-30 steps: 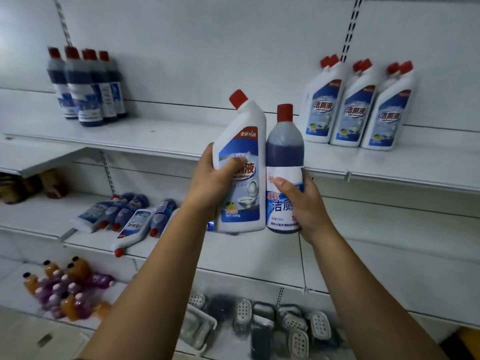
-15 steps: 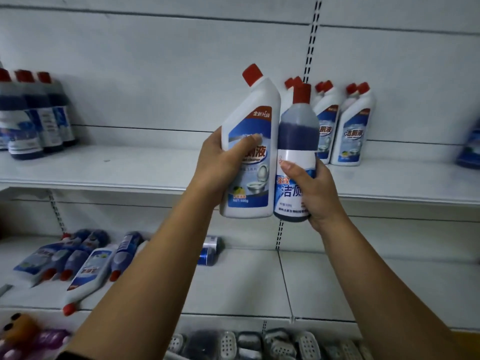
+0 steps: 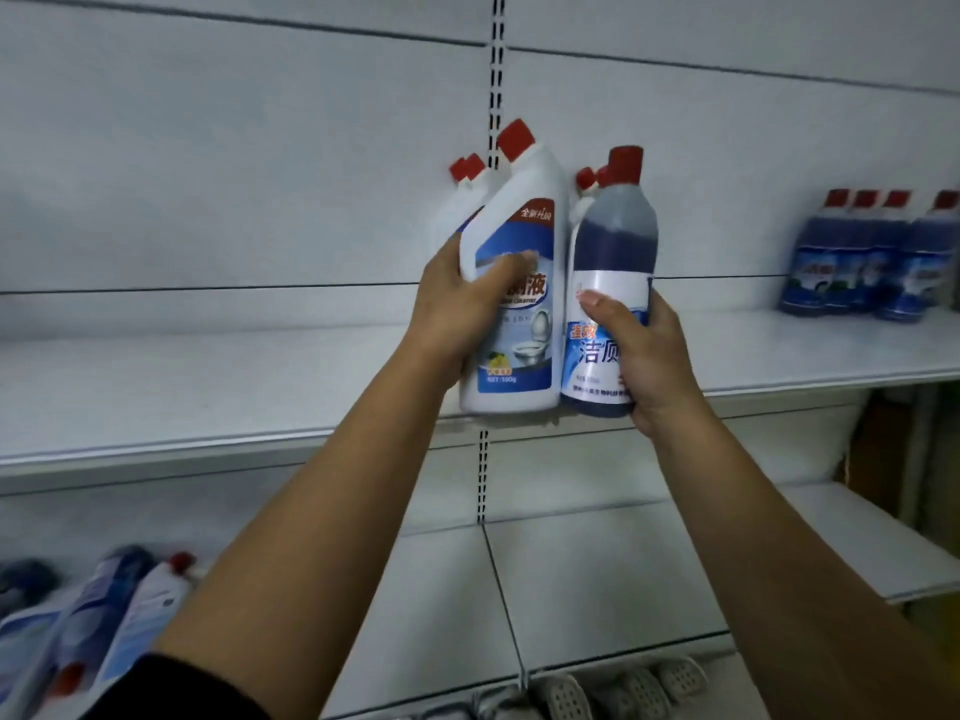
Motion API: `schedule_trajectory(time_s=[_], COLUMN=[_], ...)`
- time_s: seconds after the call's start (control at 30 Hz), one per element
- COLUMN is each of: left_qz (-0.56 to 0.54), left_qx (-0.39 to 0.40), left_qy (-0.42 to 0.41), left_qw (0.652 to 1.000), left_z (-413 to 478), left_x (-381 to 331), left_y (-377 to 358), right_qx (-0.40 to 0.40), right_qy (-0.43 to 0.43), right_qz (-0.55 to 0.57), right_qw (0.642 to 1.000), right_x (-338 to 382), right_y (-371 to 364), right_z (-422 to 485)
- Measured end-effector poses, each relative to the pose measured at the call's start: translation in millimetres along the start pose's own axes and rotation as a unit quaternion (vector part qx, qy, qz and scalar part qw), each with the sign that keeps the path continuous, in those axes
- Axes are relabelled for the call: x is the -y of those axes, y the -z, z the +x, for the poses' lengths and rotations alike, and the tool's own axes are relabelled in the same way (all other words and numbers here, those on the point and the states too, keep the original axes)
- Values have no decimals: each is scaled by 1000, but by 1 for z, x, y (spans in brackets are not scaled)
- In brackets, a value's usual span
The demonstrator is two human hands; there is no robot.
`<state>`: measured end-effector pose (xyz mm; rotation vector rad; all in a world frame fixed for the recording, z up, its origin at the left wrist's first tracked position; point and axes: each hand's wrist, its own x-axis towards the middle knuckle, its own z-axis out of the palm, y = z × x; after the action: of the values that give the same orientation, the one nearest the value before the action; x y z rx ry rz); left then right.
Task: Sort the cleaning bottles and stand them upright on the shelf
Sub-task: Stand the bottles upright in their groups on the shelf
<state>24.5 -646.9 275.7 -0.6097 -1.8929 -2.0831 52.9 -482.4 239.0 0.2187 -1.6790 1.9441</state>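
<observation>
My left hand (image 3: 457, 309) grips a white angled-neck bottle (image 3: 519, 283) with a red cap and blue label. My right hand (image 3: 644, 366) grips a dark blue bottle (image 3: 615, 236) with a red cap and white label. Both bottles are upright, side by side, held in the air in front of the upper shelf (image 3: 208, 387). Behind them stand white bottles (image 3: 470, 192) of the same kind at the shelf's back, mostly hidden. A group of dark blue bottles (image 3: 872, 257) stands upright at the shelf's right end.
On the lower shelf (image 3: 597, 579), at bottom left, several bottles (image 3: 109, 610) lie on their sides. Perforated white items (image 3: 613, 693) sit on the bottom level. A slotted upright (image 3: 496, 85) runs down the back panel.
The view has swung right: the standing white bottles now sit directly behind the held ones, and the blue group has come into view at right. Both hands kept their bottles and moved closer to the shelf.
</observation>
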Motion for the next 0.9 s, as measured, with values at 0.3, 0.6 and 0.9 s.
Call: schedule_trajectory(time_s=[0.3,0.6,0.9], left_qz=[25,166,438], left_qx=[5,17,-30], left_qy=[17,-49,-110], left_qw=[1000,985,892], left_z=[54,93,127], left_x=[39,69,82], left_y=[-81,-134,-155], right_qx=[-3,44,97], right_qy=[-20,-28,-31], right_qz=[-51,-84,-43], right_qw=[998,995,994], right_x=[-13,-28,-37], right_y=[91,144,157], right_z=[60,102,107])
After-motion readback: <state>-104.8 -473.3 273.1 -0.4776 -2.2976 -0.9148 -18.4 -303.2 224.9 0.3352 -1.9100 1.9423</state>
